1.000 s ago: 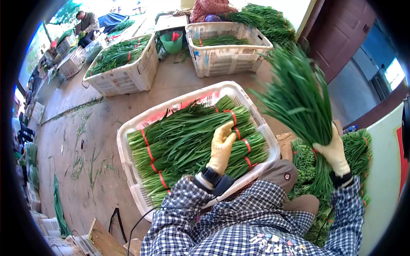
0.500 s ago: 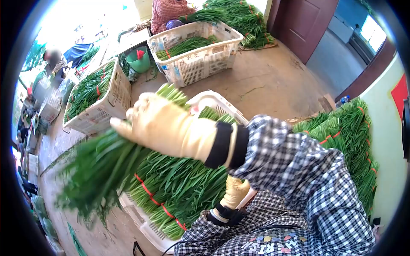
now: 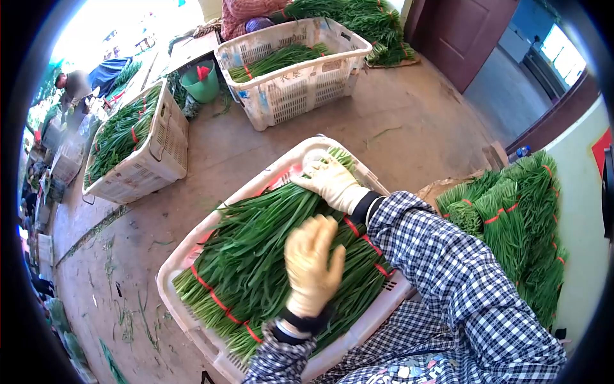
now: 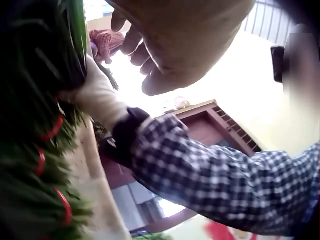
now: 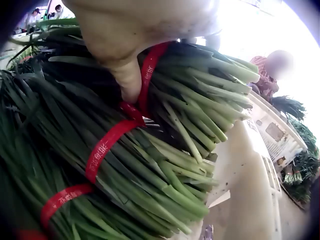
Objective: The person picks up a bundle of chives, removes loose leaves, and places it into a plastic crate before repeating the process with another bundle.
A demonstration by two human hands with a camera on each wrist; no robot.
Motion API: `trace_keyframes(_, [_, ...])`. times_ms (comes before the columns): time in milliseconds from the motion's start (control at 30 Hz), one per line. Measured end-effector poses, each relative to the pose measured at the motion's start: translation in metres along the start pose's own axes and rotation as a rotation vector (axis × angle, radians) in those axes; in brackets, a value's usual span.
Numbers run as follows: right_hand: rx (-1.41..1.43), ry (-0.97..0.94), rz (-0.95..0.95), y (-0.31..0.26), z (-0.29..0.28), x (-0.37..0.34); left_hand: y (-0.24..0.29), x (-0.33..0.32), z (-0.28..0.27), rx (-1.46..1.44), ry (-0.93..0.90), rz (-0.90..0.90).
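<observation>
Bundles of long green leafy stalks [image 3: 256, 243], bound with red bands, fill a white crate [image 3: 167, 272]. At the crate's far corner the right hand [image 3: 332, 184], gloved in cream, holds a bundle near its cut ends. The right wrist view shows that hand [image 5: 145, 30] over the bundle [image 5: 200, 80], its thumb beside the red band. Above the leaves is the left hand [image 3: 313, 264], also gloved, fingers loosely extended and holding nothing. In the left wrist view the left hand [image 4: 185, 40] hangs clear of the leaves; the right hand [image 4: 97, 95] reaches in among them.
Two more white crates with bundles [image 3: 288, 89] [image 3: 137, 160] stand beyond, a green bucket [image 3: 200, 83] between them. More bundles [image 3: 518, 224] lie along the right wall. A person in red [image 3: 243, 13] sits at the back; a doorway opens at the right.
The right hand has carried its bundle from the right-hand pile across to the crate's far corner and lowered it. The left hand has moved up over the leaves from the crate's near edge.
</observation>
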State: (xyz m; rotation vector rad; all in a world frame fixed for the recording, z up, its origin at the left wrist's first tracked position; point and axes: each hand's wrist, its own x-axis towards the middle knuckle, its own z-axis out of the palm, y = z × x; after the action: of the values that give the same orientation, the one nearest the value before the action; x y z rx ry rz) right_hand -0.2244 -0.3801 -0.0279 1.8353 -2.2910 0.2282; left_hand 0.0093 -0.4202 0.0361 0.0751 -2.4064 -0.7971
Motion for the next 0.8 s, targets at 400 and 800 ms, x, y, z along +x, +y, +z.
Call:
trace_keyframes(400, [0.132,-0.052,0.189,-0.006,0.034,0.005,-0.16,0.02,0.053,0.409,-0.412,-0.238])
trace_keyframes(800, [0.097,-0.293,0.282,-0.016,0.039,0.007,-0.189,-0.004,0.078,0.315,-0.383,-0.205])
